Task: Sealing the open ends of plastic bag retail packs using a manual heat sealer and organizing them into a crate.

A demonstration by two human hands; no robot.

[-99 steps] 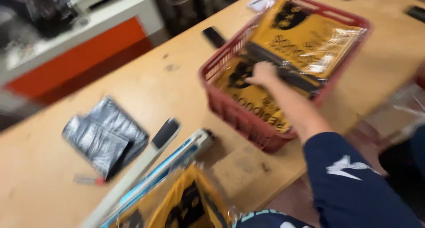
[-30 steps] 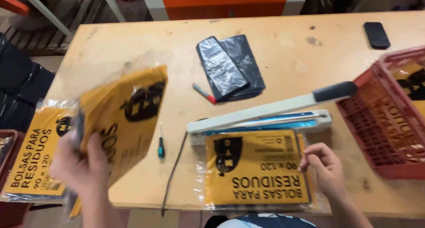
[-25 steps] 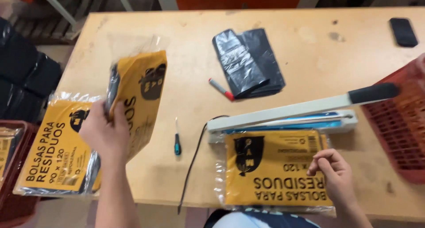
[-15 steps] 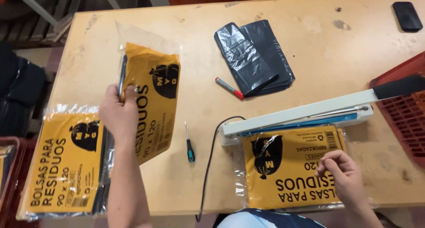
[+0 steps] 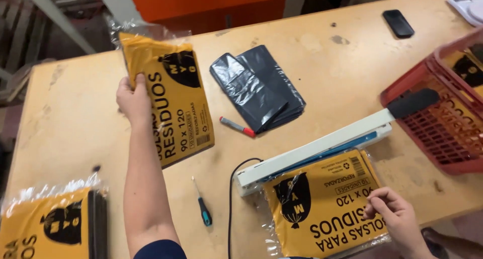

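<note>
My left hand (image 5: 134, 99) grips the left edge of a yellow plastic packet of bags (image 5: 173, 95) and holds it up over the wooden table (image 5: 75, 123). My right hand (image 5: 395, 213) rests with fingertips on the right side of a second yellow packet (image 5: 322, 201) that lies flat at the near edge, its top end tucked under the raised arm of a white heat sealer (image 5: 322, 145). A third yellow packet (image 5: 50, 224) lies at the near left corner.
A folded black plastic bag (image 5: 259, 90) and a red marker (image 5: 237, 126) lie mid-table. A small screwdriver (image 5: 202, 208) lies near the sealer's black cord (image 5: 232, 198). A red crate (image 5: 443, 113) stands at the right, a dark phone (image 5: 398, 23) at the far right.
My left hand has carried its yellow packet from the left edge rightwards, over the table. My right hand stays on the packet by the sealer. The view has shifted.
</note>
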